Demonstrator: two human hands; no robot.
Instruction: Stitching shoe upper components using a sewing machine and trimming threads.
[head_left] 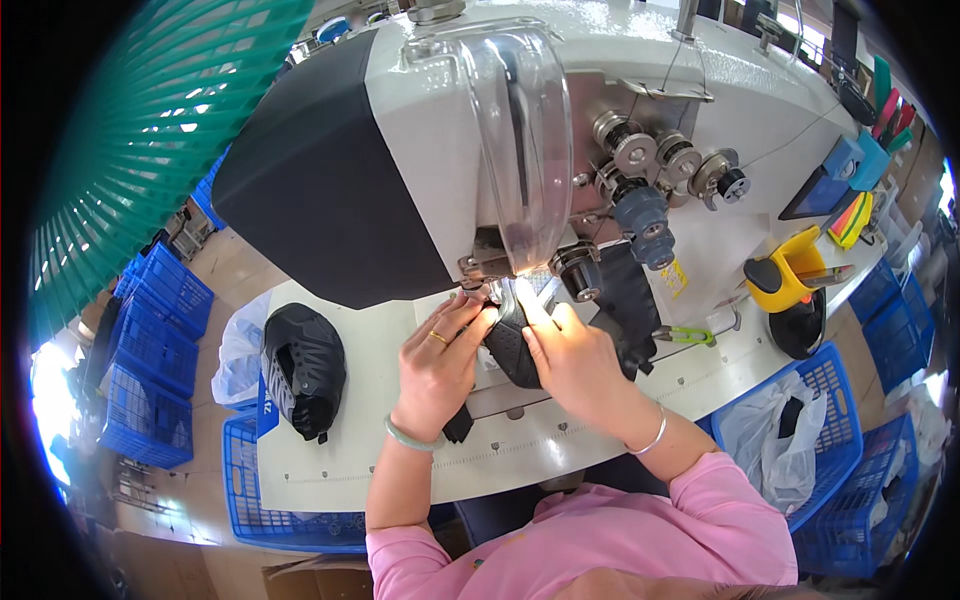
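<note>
Behind the shoe piece [515, 355] between your left hand [440, 350] and right hand [575, 365] stands the sewing machine [420, 150]. On the desk [380, 460], a shoe [318, 362] lies left, snips [690, 336] right; baskets [848, 400] sit by both ends.

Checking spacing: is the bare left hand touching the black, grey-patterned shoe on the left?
Apart: the head view shows white tabletop between the left hand and that shoe.
</note>
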